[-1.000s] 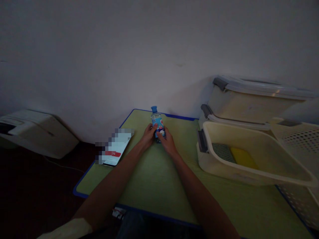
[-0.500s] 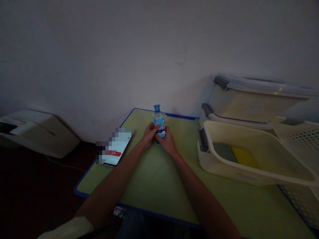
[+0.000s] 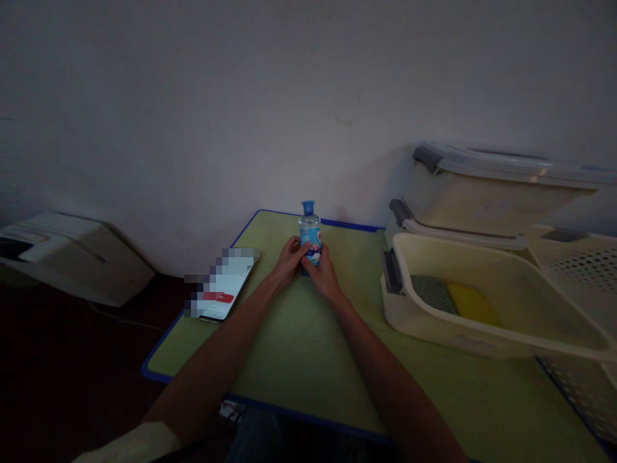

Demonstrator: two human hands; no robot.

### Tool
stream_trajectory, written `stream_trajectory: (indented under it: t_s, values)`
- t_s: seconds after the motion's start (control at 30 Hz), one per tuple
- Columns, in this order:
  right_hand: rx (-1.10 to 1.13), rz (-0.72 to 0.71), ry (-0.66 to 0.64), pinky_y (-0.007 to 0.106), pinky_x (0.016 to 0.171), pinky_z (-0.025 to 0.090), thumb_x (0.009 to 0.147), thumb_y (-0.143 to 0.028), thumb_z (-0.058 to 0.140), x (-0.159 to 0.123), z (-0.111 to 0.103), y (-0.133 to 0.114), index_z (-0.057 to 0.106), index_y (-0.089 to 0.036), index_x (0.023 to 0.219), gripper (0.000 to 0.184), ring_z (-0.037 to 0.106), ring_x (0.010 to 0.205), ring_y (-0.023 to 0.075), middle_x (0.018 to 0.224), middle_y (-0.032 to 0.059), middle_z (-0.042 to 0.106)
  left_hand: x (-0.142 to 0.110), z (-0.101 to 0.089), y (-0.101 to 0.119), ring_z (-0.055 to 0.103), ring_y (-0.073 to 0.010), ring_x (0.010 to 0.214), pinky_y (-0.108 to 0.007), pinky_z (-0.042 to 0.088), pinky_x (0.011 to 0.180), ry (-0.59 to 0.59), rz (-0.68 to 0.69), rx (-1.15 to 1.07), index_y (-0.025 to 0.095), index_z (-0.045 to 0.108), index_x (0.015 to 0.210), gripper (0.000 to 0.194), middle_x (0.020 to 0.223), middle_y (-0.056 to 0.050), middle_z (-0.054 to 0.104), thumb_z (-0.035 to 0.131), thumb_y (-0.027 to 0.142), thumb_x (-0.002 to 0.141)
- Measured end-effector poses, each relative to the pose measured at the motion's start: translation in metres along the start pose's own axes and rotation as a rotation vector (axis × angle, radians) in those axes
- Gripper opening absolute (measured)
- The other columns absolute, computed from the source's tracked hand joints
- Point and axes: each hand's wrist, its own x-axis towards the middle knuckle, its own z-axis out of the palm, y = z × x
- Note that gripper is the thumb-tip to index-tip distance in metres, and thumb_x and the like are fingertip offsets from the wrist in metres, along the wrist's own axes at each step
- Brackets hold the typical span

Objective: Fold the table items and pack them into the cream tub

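A clear plastic bottle [image 3: 310, 225] with a blue cap and a blue printed label stands nearly upright near the back of the table [image 3: 289, 347]. My left hand [image 3: 290, 256] is closed on its left side, thumb across the label. From the right, my right hand [image 3: 324, 273] wraps the lower part, its thumb also on the front. Both hands cover the bottle's lower sides, and whether its base touches the table I cannot tell. To the left of my left forearm lies a phone or tablet [image 3: 223, 283] with a lit, partly blurred screen.
On the right sits an open cream plastic bin [image 3: 463, 337] holding a grey textured item [image 3: 434, 292] and a yellow item [image 3: 473, 303]. Lidded storage boxes [image 3: 496, 202] are stacked behind it. A white boxy appliance [image 3: 91, 257] stands at far left. The wall [image 3: 308, 116] rises behind the table.
The bottle has tilted slightly to the right and now stands straighter, its cap a little further right. Both hands keep their hold on it.
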Motion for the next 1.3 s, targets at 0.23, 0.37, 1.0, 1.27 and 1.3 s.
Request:
stream_trajectory:
  t_s: [0.23,0.37,1.0,1.27,1.3]
  values:
    - [-0.003,-0.05,-0.014,0.036,0.078,0.046,0.068,-0.025,0.057,0.0026,0.0007,0.0056,0.036,-0.018,0.117,0.053,0.058,0.089,0.0208,0.102,0.0078,0.059,-0.0055,0.0007,0.0036,0.056,-0.0111,0.069,-0.026,0.044,0.069,-0.039,0.018,0.095,0.018,0.047,0.084,0.054,0.074,0.004,0.06,0.08,0.018,0.042]
    - [0.017,-0.062,-0.033,0.036,0.08,0.046,0.064,-0.022,0.06,0.0027,0.0012,0.0061,0.035,-0.019,0.118,0.059,0.059,0.091,0.0209,0.104,0.0079,0.059,-0.0072,0.0011,0.0046,0.056,-0.0112,0.069,-0.025,0.044,0.068,-0.022,0.049,0.141,0.018,0.046,0.087,0.057,0.075,0.004,0.059,0.08,0.016,0.041]
    - [-0.013,0.03,0.009,0.038,0.078,0.047,0.058,-0.026,0.068,0.0015,-0.0007,-0.0007,0.035,-0.022,0.117,0.068,0.06,0.088,0.022,0.101,0.0067,0.059,-0.0032,-0.0017,0.0082,0.058,-0.0127,0.063,-0.027,0.046,0.066,-0.07,-0.055,0.026,0.013,0.061,0.08,0.046,0.072,0.0,0.066,0.079,0.013,0.037]
    - [0.066,0.003,0.027,0.038,0.081,0.047,0.057,-0.027,0.069,0.0025,0.0011,0.0015,0.032,-0.021,0.117,0.071,0.059,0.091,0.0214,0.107,0.0082,0.057,-0.0031,-0.001,0.0073,0.058,-0.0119,0.063,-0.025,0.045,0.063,-0.044,-0.065,-0.042,0.018,0.05,0.086,0.054,0.071,0.004,0.064,0.074,0.008,0.038]
    - [0.073,-0.004,0.026,0.038,0.081,0.046,0.058,-0.027,0.069,0.0025,0.0011,0.0013,0.032,-0.021,0.118,0.071,0.059,0.092,0.0216,0.108,0.0087,0.056,-0.0028,-0.0011,0.007,0.058,-0.0117,0.063,-0.024,0.045,0.063,-0.05,-0.071,-0.048,0.018,0.049,0.085,0.053,0.07,0.004,0.064,0.073,0.009,0.039]
